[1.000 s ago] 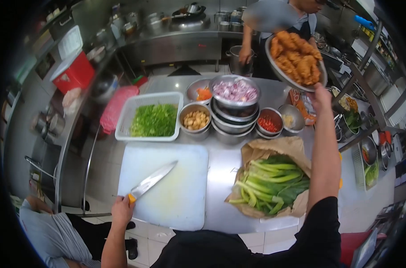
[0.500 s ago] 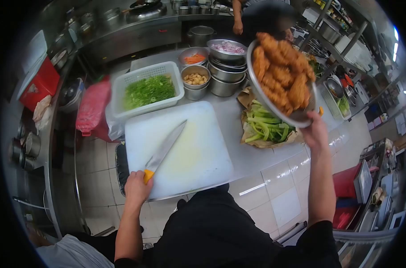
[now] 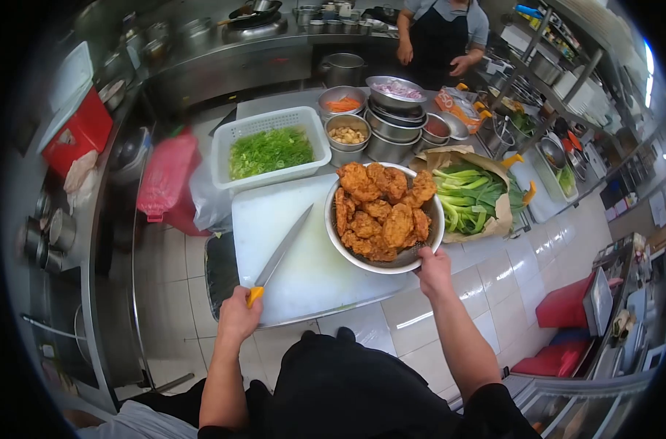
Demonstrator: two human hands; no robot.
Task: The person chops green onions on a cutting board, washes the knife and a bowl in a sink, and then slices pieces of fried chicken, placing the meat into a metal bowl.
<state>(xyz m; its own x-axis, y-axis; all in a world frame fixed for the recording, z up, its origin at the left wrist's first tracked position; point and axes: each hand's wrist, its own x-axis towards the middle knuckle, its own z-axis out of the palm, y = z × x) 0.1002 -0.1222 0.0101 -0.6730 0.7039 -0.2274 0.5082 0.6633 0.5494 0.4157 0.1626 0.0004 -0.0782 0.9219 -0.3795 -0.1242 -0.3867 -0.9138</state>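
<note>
Item: metal bowl (image 3: 383, 260) of fried battered pieces (image 3: 380, 210). Half a second earlier I had it raised and tilted above the greens at the right; at this moment it sat low and level over the right part of the white cutting board (image 3: 289, 241), whether resting on it or just above I cannot tell. I judged the fried pieces were now within the knife's reach.

Right hand (image 3: 434, 269): fingers curled on the bowl's near rim, thumb on top.

Left hand (image 3: 238, 318): fingers wrapped tight round the yellow handle of the knife (image 3: 278, 257), blade lying flat across the board, pointing far and right, as it had a second before.

Containers, far side of the board:
- White perforated basket (image 3: 223, 150), chopped green herbs.
- Small steel bowl (image 3: 348, 134), pale cubes.
- Steel bowl (image 3: 342, 99), orange strips.
- Stacked steel bowls (image 3: 395, 117), the top one holding chopped red onion.
- Small bowl (image 3: 437, 129), red contents, too small to name.
- Brown paper (image 3: 503, 212) at the right, opened, long green stalks (image 3: 470, 194).

A person in an apron (image 3: 439, 33) stood at the far counter.
</note>
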